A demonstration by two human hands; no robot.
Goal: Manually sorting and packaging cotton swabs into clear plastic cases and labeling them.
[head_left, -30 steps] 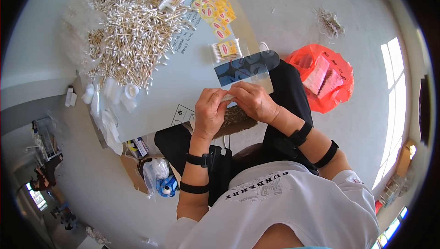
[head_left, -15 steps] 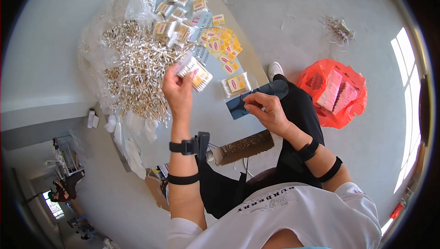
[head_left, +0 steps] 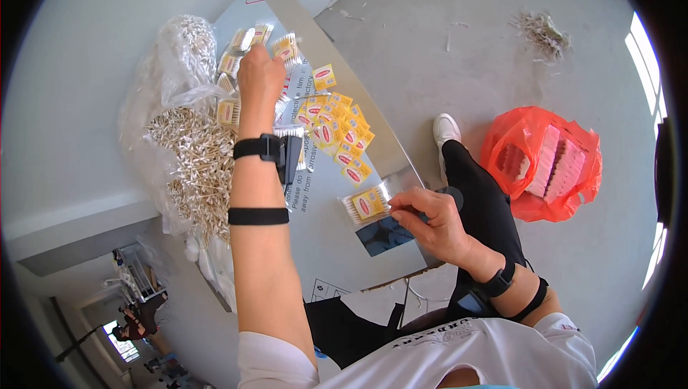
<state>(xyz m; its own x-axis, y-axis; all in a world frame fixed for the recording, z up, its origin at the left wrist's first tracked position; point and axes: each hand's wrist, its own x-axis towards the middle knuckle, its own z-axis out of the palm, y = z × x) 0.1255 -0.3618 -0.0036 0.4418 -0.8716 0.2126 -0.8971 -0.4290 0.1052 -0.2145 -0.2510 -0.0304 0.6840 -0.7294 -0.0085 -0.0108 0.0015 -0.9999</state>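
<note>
A bare packing workroom. Heaped cotton swabs and small filled packets cover the table around the hands. A red bag sits on concrete floor to the right.

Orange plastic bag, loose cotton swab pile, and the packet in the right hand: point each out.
orange plastic bag (head_left: 542, 163), head view, bag's middle.
loose cotton swab pile (head_left: 193, 163), head view, heap's centre.
packet (head_left: 367, 205), head view, its yellow label, held by right hand (head_left: 432, 221).
</note>
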